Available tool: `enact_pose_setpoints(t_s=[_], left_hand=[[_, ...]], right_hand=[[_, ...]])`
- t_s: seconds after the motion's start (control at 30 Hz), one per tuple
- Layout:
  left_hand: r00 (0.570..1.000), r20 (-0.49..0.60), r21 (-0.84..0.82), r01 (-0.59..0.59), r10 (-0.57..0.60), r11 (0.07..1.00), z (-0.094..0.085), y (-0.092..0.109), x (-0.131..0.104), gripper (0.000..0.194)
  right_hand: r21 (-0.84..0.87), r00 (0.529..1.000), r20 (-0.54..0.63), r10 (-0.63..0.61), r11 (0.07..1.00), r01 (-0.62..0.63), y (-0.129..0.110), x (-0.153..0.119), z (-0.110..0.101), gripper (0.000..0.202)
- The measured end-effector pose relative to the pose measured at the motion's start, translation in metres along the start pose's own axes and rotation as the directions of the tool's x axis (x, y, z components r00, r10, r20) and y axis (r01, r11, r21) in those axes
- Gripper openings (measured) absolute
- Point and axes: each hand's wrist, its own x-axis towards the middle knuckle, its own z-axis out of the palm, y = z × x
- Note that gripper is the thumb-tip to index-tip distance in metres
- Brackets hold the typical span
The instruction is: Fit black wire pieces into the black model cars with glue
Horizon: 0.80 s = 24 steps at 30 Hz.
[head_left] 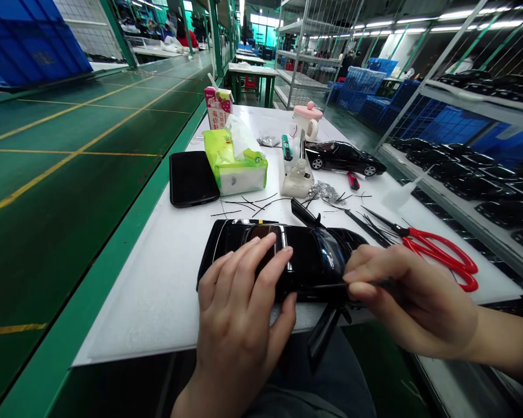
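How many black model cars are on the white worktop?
2. The near car, partly hidden, lies under the left hand; the far car stands near the pink-lidded mug.

Blurred Chinese characters (218, 119) on the pink carton (218, 107) cannot be read.

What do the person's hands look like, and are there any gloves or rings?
The left hand and right hand are both bare: no gloves, and I can't see any rings, bracelets or watches. No sleeve covers either wrist.
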Motion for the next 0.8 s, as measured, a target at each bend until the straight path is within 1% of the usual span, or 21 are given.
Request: enact_pose_setpoints(t_s=[0.1, 0.17, 0.37, 0.6, 0.7, 0.77, 0.8], left_hand=[[1.0, 0.012, 0.002, 0.003, -0.003, 1.0, -0.0004, -0.0001, -0.0002, 0.038], [1.0, -0.002, -0.001, 0.001, -0.001, 1.0, -0.0005, -0.0002, 0.0001, 0.037], [1.0, -0.017, -0.006, -0.003, 0.003, 1.0, 0.0006, -0.0005, 0.0014, 0.034], [1.0, -0.023, -0.005, 0.004, -0.004, 1.0, 0.0013, 0.0002, 0.0017, 0.034], [1.0, 0.002, -0.006, 0.013, -0.013, 1.0, -0.0007, -0.001, 0.0013, 0.037], [0.999, 0.042, -0.046, 0.026, -0.024, 0.999, -0.004, -0.0024, -0.0001, 0.041], [0.998, 0.06, -0.085, 0.035, -0.03, 0.996, -0.0061, -0.0033, -0.0013, 0.041]], right_hand=[[-0.011, 1.0, -0.008, -0.003, 1.0, 0.003, -0.0011, -0.0007, -0.0019, 0.016], [-0.013, 1.0, -0.011, -0.004, 1.0, 0.004, -0.0006, -0.0005, -0.002, 0.015], [-0.025, 0.999, 0.034, -0.017, 1.0, 0.018, 0.0004, -0.0005, -0.0009, 0.017], [-0.022, 0.999, 0.034, -0.019, 1.0, 0.02, 0.0013, 0.001, -0.0008, 0.017], [-0.002, 0.999, 0.034, -0.016, 1.0, 0.016, 0.0012, 0.0016, -0.0001, 0.017], [0.024, 0.999, 0.035, 0.008, 1.0, -0.009, -0.0028, 0.0005, -0.0031, 0.015], [0.037, 0.999, 0.017, 0.032, 0.999, -0.032, -0.0059, -0.0002, -0.0062, 0.012]])
